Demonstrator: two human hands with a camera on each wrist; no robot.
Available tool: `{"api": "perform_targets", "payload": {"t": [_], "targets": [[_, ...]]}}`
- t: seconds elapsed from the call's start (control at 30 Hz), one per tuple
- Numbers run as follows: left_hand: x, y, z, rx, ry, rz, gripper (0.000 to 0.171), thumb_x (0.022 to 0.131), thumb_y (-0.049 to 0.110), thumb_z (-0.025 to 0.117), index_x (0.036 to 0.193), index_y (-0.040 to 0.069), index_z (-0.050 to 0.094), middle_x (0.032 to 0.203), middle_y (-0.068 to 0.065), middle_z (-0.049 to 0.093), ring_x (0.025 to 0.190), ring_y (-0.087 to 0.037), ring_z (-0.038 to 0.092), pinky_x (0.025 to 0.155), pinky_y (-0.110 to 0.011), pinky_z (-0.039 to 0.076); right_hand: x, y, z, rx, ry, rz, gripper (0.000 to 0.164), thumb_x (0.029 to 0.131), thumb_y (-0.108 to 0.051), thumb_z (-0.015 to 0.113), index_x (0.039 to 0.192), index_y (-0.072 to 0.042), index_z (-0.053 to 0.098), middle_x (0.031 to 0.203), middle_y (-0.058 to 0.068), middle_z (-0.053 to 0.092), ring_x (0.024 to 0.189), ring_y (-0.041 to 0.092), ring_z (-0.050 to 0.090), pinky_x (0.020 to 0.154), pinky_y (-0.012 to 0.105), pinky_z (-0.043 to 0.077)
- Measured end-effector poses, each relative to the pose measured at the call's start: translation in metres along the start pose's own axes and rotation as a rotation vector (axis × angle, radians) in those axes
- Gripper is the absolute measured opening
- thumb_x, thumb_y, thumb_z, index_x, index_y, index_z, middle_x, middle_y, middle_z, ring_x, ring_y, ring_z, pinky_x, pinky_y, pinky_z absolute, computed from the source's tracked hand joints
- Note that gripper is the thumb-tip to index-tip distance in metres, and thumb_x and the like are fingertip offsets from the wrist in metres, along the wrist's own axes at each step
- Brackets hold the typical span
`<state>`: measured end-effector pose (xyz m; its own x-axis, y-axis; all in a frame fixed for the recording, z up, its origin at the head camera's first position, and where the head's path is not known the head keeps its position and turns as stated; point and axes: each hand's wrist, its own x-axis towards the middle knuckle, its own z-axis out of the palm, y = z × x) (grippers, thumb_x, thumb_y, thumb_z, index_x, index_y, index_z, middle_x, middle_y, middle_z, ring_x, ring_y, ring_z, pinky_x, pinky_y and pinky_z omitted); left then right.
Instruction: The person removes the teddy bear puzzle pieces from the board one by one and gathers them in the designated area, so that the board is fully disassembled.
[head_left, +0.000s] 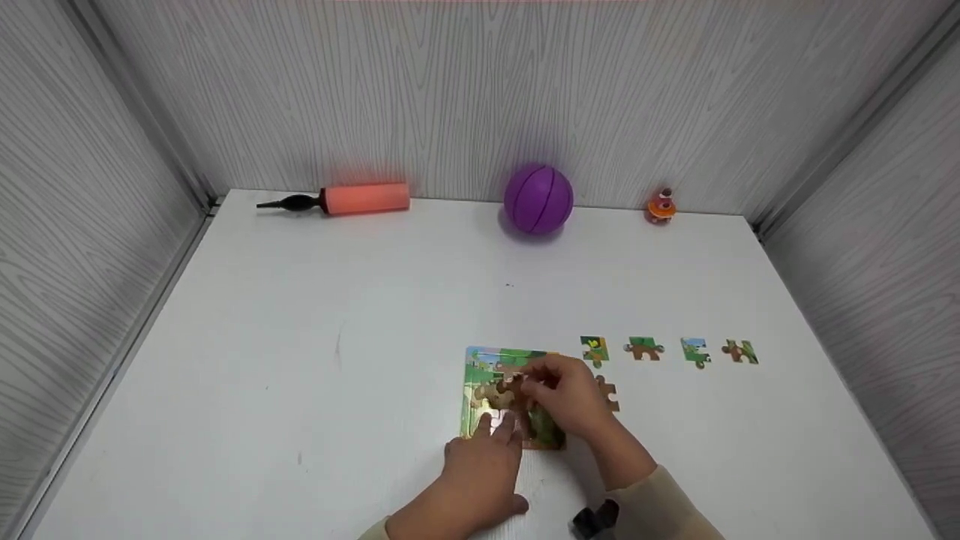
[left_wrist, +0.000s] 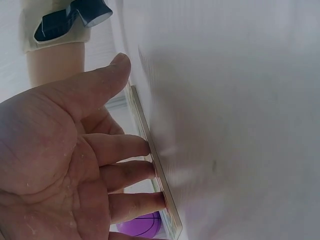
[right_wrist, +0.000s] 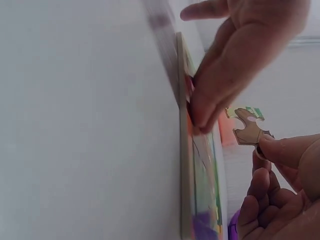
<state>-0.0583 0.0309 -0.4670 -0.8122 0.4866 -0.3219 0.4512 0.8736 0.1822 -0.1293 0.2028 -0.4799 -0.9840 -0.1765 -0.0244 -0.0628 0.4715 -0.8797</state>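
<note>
A square jigsaw puzzle board (head_left: 472,390) with a colourful picture lies flat on the white table. My left hand (head_left: 480,476) rests its extended fingertips on the board's near part, with the thumb held out to the side. In the left wrist view those fingers (left_wrist: 127,172) lie straight along the board's edge. Over the board's right side, my right hand (head_left: 574,397) pinches a brown jigsaw piece (right_wrist: 247,131) with a bit of green between thumb and forefinger. The right wrist view has this piece raised above the board, its other fingers curled beneath.
Loose jigsaw pieces lie right of the board: one (head_left: 608,391) beside the right hand, and a row with a yellow-spotted piece (head_left: 594,349), a brown-green one (head_left: 644,348) and others. Along the back wall are an orange pump (head_left: 367,198), a purple ball (head_left: 538,199) and a small figurine (head_left: 661,206).
</note>
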Motion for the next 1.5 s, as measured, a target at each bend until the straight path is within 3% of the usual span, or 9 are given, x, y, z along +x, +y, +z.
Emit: {"api": "perform_targets", "payload": {"t": [0.3, 0.47, 0.57, 0.8, 0.97, 1.17, 1.5], "targets": [[0.001, 0.001, 0.003, -0.022, 0.046, 0.01, 0.09, 0.079, 0.062, 0.088, 0.148, 0.009, 0.063, 0.162, -0.008, 0.048, 0.146, -0.038, 0.047, 0.077, -0.062, 0.06, -0.007, 0.005, -0.036, -0.018, 0.098, 0.021, 0.014, 0.095, 0.002, 0.076, 0.106, -0.006, 0.079, 0.088, 0.003, 0.068, 0.078, 0.019, 0.057, 0.063, 0.026, 0.048], [0.002, 0.002, 0.006, -0.046, 0.075, 0.021, 0.091, 0.076, 0.06, 0.09, 0.144, 0.005, 0.065, 0.159, -0.01, 0.051, 0.144, -0.04, 0.049, 0.076, -0.062, 0.06, -0.014, 0.012, -0.065, 0.023, 0.101, 0.062, 0.016, 0.096, 0.003, 0.073, 0.111, -0.003, 0.078, 0.091, 0.008, 0.07, 0.074, 0.027, 0.062, 0.059, 0.034, 0.058], [0.003, 0.001, 0.005, -0.052, 0.08, 0.031, 0.091, 0.076, 0.059, 0.09, 0.143, 0.004, 0.065, 0.158, -0.011, 0.052, 0.143, -0.041, 0.05, 0.076, -0.063, 0.06, -0.017, 0.016, -0.084, 0.012, 0.124, 0.064, 0.016, 0.097, 0.003, 0.072, 0.112, -0.001, 0.077, 0.095, 0.01, 0.072, 0.081, 0.027, 0.066, 0.066, 0.035, 0.059], [0.001, 0.001, 0.003, -0.072, 0.086, 0.041, 0.092, 0.075, 0.057, 0.091, 0.144, 0.003, 0.064, 0.157, -0.013, 0.053, 0.142, -0.042, 0.051, 0.076, -0.064, 0.06, -0.027, 0.028, -0.121, -0.036, 0.164, 0.095, 0.012, 0.096, -0.001, 0.077, 0.106, 0.003, 0.073, 0.101, 0.01, 0.074, 0.086, 0.013, 0.064, 0.073, 0.024, 0.053], [0.0, -0.001, 0.004, -0.078, 0.089, 0.038, 0.092, 0.076, 0.057, 0.091, 0.145, 0.003, 0.064, 0.158, -0.013, 0.052, 0.142, -0.042, 0.051, 0.076, -0.064, 0.06, -0.031, 0.04, -0.138, -0.07, 0.163, 0.124, 0.016, 0.097, -0.002, 0.076, 0.11, 0.005, 0.076, 0.109, 0.013, 0.075, 0.092, 0.009, 0.066, 0.076, 0.023, 0.055], [0.0, -0.002, 0.005, -0.089, 0.085, 0.036, 0.092, 0.076, 0.057, 0.091, 0.145, 0.003, 0.064, 0.158, -0.014, 0.052, 0.142, -0.042, 0.051, 0.077, -0.064, 0.059, -0.038, 0.056, -0.156, -0.169, 0.175, 0.197, 0.015, 0.098, -0.009, 0.076, 0.108, 0.003, 0.078, 0.095, 0.006, 0.075, 0.085, 0.015, 0.063, 0.072, 0.026, 0.053], [0.002, -0.004, 0.006, -0.058, 0.084, 0.043, 0.091, 0.076, 0.059, 0.09, 0.144, 0.004, 0.065, 0.157, -0.014, 0.053, 0.142, -0.042, 0.052, 0.074, -0.063, 0.06, -0.044, 0.071, -0.171, -0.178, 0.166, 0.239, 0.018, 0.1, -0.012, 0.074, 0.109, 0.004, 0.077, 0.099, 0.009, 0.074, 0.09, 0.023, 0.065, 0.072, 0.027, 0.054]]}}
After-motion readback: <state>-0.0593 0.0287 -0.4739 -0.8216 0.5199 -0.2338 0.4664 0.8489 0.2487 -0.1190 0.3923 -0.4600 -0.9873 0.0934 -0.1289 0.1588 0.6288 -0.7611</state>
